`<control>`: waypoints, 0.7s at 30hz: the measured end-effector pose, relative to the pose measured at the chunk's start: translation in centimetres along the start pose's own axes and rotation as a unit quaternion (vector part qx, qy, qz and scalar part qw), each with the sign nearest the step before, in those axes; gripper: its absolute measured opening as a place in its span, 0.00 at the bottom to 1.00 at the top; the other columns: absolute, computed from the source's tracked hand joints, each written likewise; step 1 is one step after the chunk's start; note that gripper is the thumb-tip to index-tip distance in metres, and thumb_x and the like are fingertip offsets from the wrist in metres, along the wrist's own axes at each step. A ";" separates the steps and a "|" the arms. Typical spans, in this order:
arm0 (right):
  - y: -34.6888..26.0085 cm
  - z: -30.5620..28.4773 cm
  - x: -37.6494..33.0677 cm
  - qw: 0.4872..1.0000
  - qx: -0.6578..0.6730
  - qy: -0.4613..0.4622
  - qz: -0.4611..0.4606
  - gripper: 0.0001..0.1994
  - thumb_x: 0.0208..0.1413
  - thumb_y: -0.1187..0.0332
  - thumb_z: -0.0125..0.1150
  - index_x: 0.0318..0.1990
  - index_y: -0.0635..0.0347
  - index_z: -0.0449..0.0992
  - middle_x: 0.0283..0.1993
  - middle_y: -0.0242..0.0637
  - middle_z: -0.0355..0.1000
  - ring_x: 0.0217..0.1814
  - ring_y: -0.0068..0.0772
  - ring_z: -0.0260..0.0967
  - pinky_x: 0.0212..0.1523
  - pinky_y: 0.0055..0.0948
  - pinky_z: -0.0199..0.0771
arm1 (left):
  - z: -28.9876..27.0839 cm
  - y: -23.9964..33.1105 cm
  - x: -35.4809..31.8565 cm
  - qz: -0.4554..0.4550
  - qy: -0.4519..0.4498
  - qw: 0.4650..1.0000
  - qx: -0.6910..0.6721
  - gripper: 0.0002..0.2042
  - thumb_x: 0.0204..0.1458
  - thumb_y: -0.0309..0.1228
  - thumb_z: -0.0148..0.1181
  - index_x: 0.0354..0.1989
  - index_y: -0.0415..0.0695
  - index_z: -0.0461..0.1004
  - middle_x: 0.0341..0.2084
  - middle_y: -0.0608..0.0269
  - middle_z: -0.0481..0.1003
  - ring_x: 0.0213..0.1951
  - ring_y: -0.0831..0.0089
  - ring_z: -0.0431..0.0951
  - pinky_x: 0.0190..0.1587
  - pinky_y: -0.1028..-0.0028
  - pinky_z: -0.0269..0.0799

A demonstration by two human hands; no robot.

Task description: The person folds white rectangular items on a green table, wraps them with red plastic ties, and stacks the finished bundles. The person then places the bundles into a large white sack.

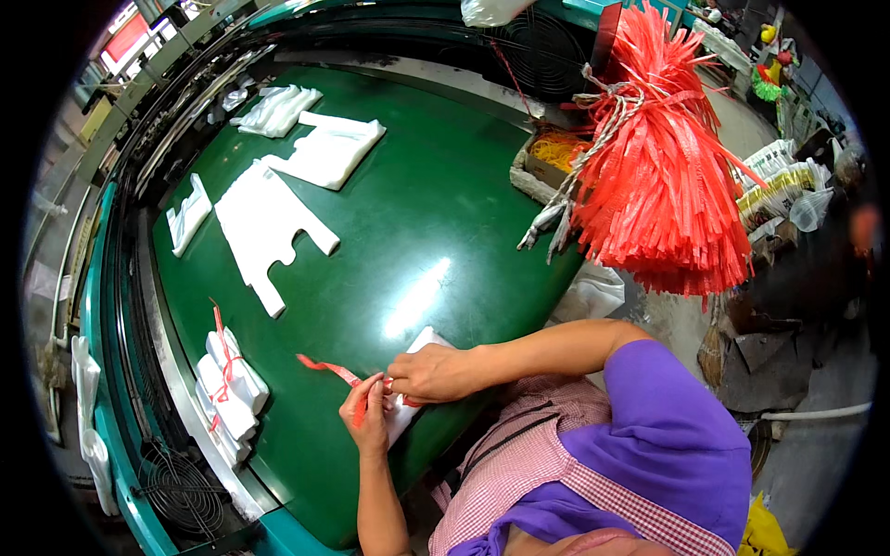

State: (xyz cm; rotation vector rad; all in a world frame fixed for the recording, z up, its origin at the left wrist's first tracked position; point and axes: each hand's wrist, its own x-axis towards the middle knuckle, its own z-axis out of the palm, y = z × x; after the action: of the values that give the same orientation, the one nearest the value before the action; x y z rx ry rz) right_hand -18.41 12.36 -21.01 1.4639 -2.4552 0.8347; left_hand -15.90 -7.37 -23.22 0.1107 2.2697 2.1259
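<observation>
Near the front edge of the green table, a bundle of folded white plastic bags (429, 338) lies under my hands. A red plastic strip (332, 369) goes round it, with one loose end trailing left over the table. My left hand (368, 412) pinches the strip at the bundle's left side. Right beside it, my right hand (426, 373) is closed at the strip on top of the bundle, covering much of it. Fingertips of both hands meet where the strip crosses, so any knot there is hidden.
Tied white bag bundles (227, 389) are stacked at the left edge. Flat white T-shirt bags (264, 227) and more bag stacks (278, 111) lie farther back on the green table (445, 176). A big bunch of red strips (658, 176) hangs at right, by a box of yellow bands (556, 151).
</observation>
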 end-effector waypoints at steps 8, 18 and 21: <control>-2.0 -0.3 0.4 0.990 0.119 0.030 -0.064 0.07 0.45 0.68 0.59 0.27 0.62 0.71 0.41 0.44 0.65 0.41 0.41 0.68 0.31 0.40 0.73 | -0.5 -1.1 -0.2 -0.019 -0.004 0.998 -0.051 0.04 0.53 0.24 0.59 0.32 0.35 0.74 0.23 0.67 0.73 0.24 0.83 0.69 0.27 0.83 0.64; 1.5 3.1 0.6 0.903 0.381 0.038 0.193 0.12 0.52 0.76 0.51 0.44 0.67 0.75 0.35 0.43 0.75 0.32 0.32 0.73 0.34 0.29 0.72 | 1.7 0.5 -2.6 0.319 -0.046 0.889 0.326 0.06 0.41 0.21 0.63 0.27 0.40 0.71 0.31 0.55 0.70 0.32 0.59 0.72 0.34 0.66 0.69; 1.0 1.7 0.7 0.898 0.394 -0.028 0.195 0.10 0.50 0.78 0.52 0.39 0.67 0.76 0.32 0.46 0.76 0.35 0.37 0.74 0.35 0.33 0.72 | 1.4 1.4 -2.9 0.382 -0.099 0.850 0.348 0.07 0.40 0.21 0.64 0.27 0.41 0.72 0.29 0.56 0.71 0.31 0.61 0.72 0.34 0.66 0.70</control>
State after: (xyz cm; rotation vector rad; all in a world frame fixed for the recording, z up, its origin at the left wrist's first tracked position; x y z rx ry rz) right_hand -19.36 11.28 -22.56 1.1543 -2.6180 2.0816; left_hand -12.91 -6.11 -22.01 1.3693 3.0204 1.1808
